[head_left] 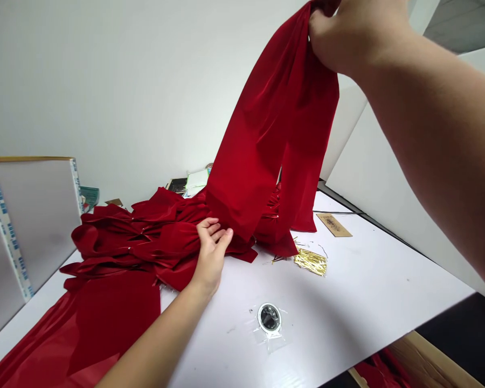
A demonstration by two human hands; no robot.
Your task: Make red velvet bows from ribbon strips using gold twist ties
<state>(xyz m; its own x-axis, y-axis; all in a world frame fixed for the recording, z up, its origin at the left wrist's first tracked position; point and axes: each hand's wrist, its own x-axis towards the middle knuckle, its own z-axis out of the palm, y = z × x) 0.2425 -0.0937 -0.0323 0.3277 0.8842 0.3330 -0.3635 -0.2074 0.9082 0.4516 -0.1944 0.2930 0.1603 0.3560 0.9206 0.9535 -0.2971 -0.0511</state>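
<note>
My right hand [359,37] is raised at the top of the view, its fingers closed round a wide red velvet ribbon [262,124]. The ribbon's tails hang down to the table, and its upper end is cut off by the frame. Lower down, my left hand [212,253] has its fingers loosely curved and apart from the thumb, beside the hanging tail. Behind and left of it lies a heap of gathered red velvet bows [145,231], pinched at their middles. Flat red cloth [117,318] spreads towards the lower left.
On the white table [367,280] lie a bundle of gold twist ties [311,261], a cardboard piece [334,224] and a round black-and-white disc [269,318] under clear tape. A white panel [36,215] stands at left. Below the right edge, a cardboard box [428,361] holds red cloth.
</note>
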